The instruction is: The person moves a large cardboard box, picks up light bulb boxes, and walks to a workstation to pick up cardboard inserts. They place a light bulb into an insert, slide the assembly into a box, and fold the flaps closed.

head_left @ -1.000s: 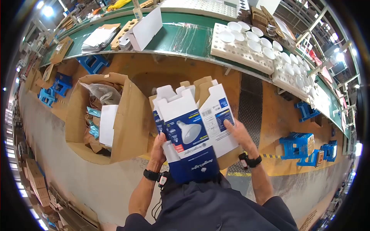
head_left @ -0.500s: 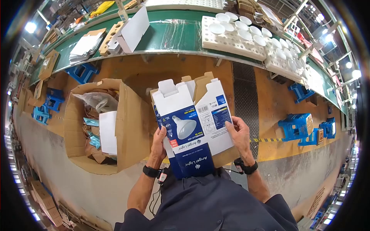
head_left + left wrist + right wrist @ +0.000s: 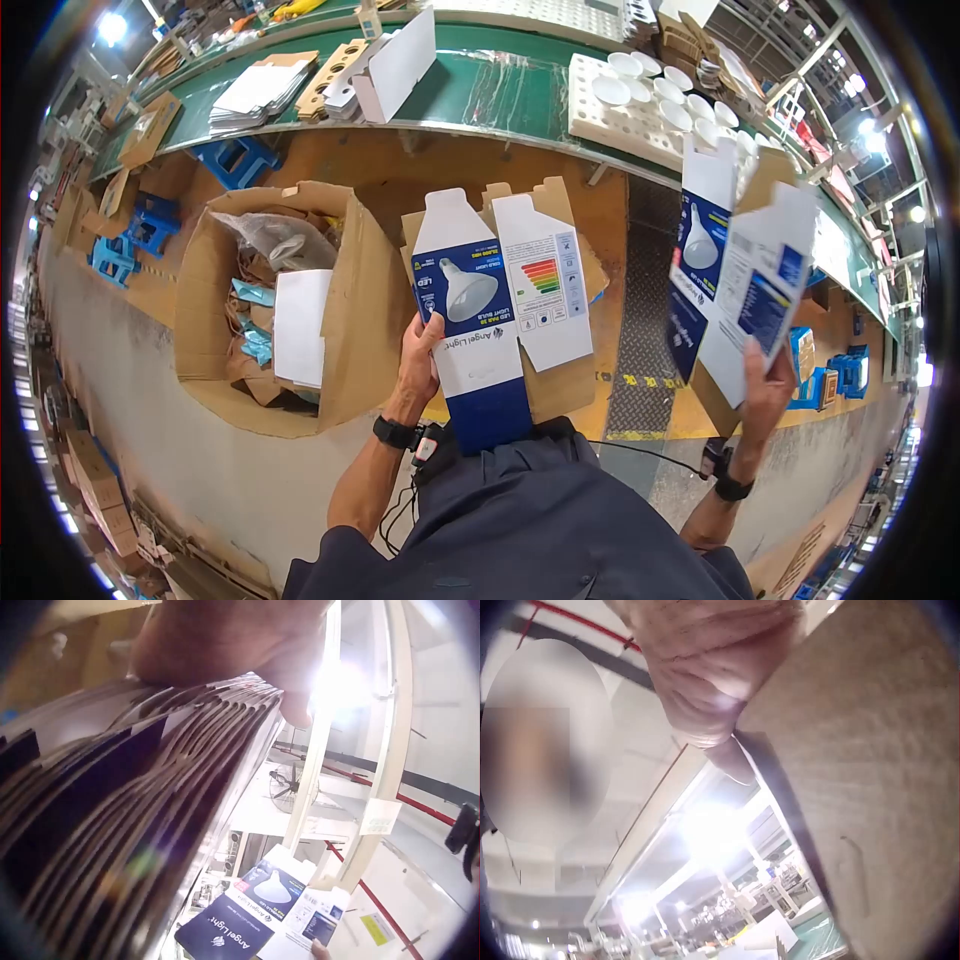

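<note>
Deep blue blazing against crisp white on the top bulb carton [image 3: 470,300], yellow lettering picking out the panel, and here's the energy chart [image 3: 541,278] with bars running red, orange, yellow, green! The other bulb carton [image 3: 701,240] answers in blue and white, plain brown on its reverse. Green tabletop [image 3: 500,85], bright blue plastic stool [image 3: 235,162], tan cardboard box [image 3: 362,310], dark diamond-patterned floor strip [image 3: 645,335] on orange floor [image 3: 400,165]

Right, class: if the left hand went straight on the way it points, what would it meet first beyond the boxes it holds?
Probably the green table, at its near edge, ahead of the left hand and its boxes. Height and depth are unclear, so it might pass above.
</note>
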Demonstrator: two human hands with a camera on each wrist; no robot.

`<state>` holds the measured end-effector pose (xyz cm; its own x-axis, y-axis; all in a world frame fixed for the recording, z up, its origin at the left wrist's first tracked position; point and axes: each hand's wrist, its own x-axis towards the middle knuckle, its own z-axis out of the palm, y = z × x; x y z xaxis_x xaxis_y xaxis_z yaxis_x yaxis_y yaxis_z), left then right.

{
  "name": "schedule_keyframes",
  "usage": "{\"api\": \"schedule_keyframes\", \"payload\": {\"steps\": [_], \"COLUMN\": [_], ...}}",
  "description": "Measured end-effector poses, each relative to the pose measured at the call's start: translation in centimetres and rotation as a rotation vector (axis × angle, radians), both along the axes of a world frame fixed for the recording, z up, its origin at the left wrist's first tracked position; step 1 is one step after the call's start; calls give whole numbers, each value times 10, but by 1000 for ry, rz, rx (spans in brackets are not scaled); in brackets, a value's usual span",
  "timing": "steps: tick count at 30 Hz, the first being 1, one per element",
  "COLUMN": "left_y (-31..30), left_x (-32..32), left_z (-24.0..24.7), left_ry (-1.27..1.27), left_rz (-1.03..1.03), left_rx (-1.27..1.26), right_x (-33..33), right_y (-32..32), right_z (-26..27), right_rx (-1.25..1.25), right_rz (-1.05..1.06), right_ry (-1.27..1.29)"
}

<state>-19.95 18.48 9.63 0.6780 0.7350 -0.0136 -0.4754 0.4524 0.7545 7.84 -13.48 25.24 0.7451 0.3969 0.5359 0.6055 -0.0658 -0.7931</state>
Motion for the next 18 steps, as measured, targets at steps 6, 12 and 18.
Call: {"api": "schedule_keyframes", "payload": {"steps": [6, 12, 18], "left_y": [6, -3, 1], "left_x": [16, 16, 8], "left_z": [6, 8, 2], "left_ry": [-2, 16, 0], "left_rz": [13, 1, -31], "left_rx": [67, -76, -140], "right_x": [-117, -148, -74], "right_y": [129, 186, 160], "right_z": [-31, -87, -57], "right_rx": [-422, -428, -329], "right_rz": [225, 324, 336], "right_ry": [-436, -382, -455]}}
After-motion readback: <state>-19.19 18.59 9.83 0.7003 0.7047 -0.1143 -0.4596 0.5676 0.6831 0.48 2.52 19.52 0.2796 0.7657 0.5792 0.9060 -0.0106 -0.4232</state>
